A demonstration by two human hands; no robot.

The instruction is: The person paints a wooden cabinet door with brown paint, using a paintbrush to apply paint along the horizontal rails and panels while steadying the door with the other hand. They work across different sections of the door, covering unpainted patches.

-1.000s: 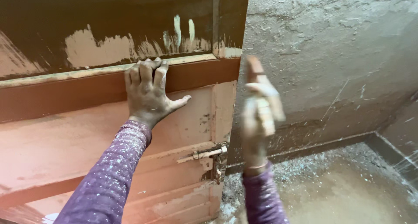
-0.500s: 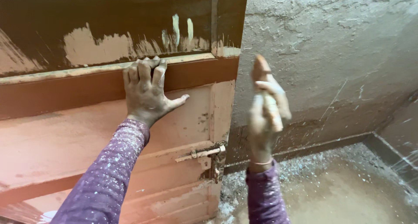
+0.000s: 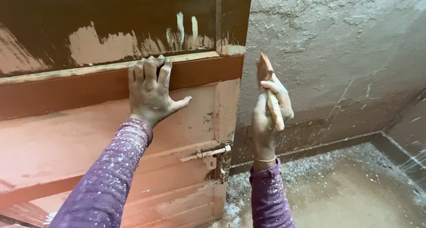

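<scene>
My left hand (image 3: 151, 92) lies flat against a worn wooden door (image 3: 66, 135), fingers spread and hooked over its brown cross rail. The door's upper panel is coated dark brown with pale bare patches. My right hand (image 3: 268, 117) is raised beside the door's edge, closed on a paintbrush (image 3: 270, 95) held upright, its brown-tipped end pointing up. The brush is apart from the door and in front of the grey wall. Both sleeves are purple and speckled with paint.
A metal sliding latch (image 3: 208, 153) sits low on the door's right edge. A rough grey plastered wall (image 3: 337, 55) rises on the right. Below it is a dusty concrete floor (image 3: 346, 192) with a dark skirting strip.
My right hand with the paintbrush has shifted slightly right and turned, the brush tip now more upright. My left hand stays on the door rail.
</scene>
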